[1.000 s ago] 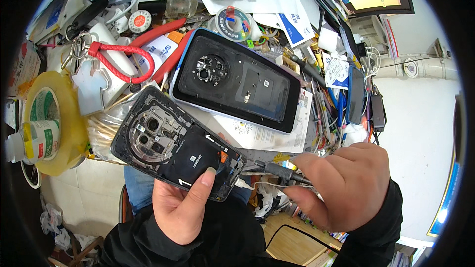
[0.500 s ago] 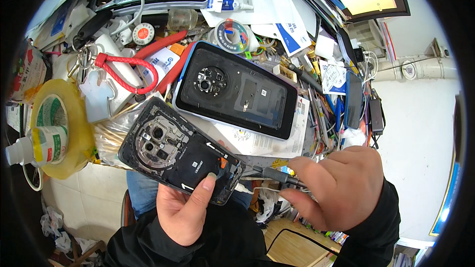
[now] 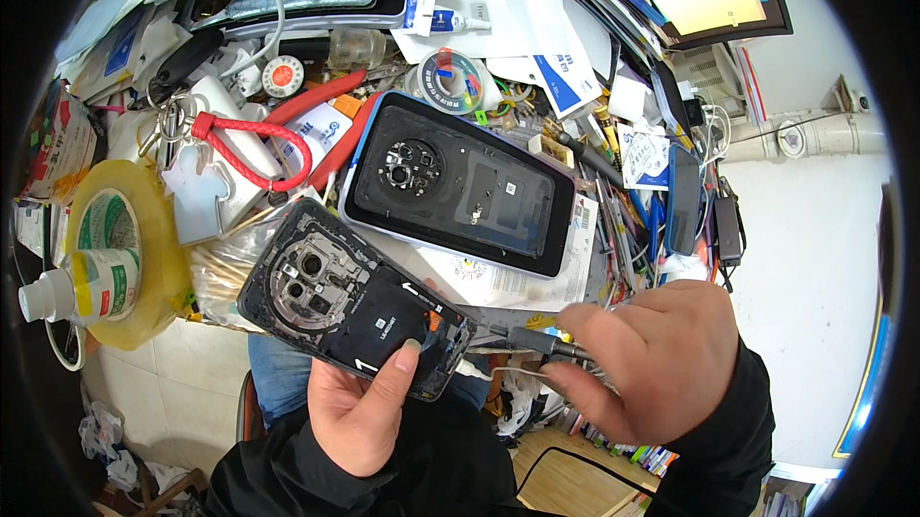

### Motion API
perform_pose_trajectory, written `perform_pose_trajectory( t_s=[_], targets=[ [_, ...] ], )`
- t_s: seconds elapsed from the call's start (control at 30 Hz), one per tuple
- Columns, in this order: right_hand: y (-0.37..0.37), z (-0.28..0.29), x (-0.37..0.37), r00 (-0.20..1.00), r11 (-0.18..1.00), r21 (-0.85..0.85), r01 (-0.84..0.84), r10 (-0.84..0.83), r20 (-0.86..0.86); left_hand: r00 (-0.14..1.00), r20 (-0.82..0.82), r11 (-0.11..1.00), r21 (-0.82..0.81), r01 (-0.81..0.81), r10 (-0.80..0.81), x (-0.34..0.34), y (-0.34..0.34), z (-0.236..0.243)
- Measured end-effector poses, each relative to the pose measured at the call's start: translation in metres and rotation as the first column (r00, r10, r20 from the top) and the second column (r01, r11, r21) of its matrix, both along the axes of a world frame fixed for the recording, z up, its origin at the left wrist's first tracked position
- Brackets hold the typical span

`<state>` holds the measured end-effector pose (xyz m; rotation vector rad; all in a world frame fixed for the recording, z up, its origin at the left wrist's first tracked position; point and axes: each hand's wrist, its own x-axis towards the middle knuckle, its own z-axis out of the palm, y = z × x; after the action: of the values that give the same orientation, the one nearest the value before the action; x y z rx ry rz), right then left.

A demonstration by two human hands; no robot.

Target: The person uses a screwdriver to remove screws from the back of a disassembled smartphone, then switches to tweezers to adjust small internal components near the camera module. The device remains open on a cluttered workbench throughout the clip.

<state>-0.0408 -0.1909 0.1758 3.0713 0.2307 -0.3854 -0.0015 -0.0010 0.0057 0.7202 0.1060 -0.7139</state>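
My left hand [image 3: 359,402] grips an opened smartphone [image 3: 359,311] by its lower edge, thumb on the black battery area. The back cover is off, baring the camera module [image 3: 311,277] and an orange-marked part near the bottom end. A white cable [image 3: 471,370] meets that bottom end. My right hand [image 3: 642,359] is closed on a slim screwdriver [image 3: 537,341] with a dark grey grip. Its tip points left at the phone's bottom corner; whether it touches cannot be made out.
Just beyond lies a black phone back panel [image 3: 460,186] in a tray-like frame, on white paper. To the left are a yellow tape roll [image 3: 163,268], a white-capped bottle [image 3: 72,292] and a red braided strap [image 3: 254,124]. Tools and cables [image 3: 623,229] crowd the right side.
The whole view has shifted slightly, with the things on the bench a little lower. Both hands keep their grips, and the screwdriver stays by the phone's bottom end.
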Motion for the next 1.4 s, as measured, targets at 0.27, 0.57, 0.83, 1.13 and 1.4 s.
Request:
perform_pose_trajectory(
  t_s=[0.27, 0.57, 0.83, 1.13, 1.4],
  targets=[
    [0.004, -0.001, -0.002, 0.995, 0.994, 0.057, 0.095, -0.095, -0.016, 1.0, -0.007, 1.0, 0.001, 0.016, -0.016, 0.001, 0.001, 0.0],
    [0.003, -0.001, -0.003, 0.998, 0.997, 0.056, 0.061, -0.062, 0.018, 0.999, 0.021, 1.0, 0.017, 0.025, -0.025, 0.0, 0.002, -0.002],
    [0.007, 0.0, -0.001, 0.998, 0.998, 0.038, 0.045, -0.047, 0.038, 0.999, 0.026, 0.999, 0.022, 0.036, -0.037, 0.002, 0.002, -0.002],
    [0.008, 0.003, -0.001, 0.994, 0.993, 0.049, 0.104, -0.102, -0.049, 0.999, 0.034, 0.999, -0.024, 0.024, -0.023, 0.002, 0.001, -0.004],
    [0.014, 0.006, -0.001, 0.989, 0.993, -0.057, 0.1, -0.105, -0.102, 0.996, 0.071, 0.998, 0.026, 0.049, -0.051, 0.002, 0.004, -0.006]
  ],
)
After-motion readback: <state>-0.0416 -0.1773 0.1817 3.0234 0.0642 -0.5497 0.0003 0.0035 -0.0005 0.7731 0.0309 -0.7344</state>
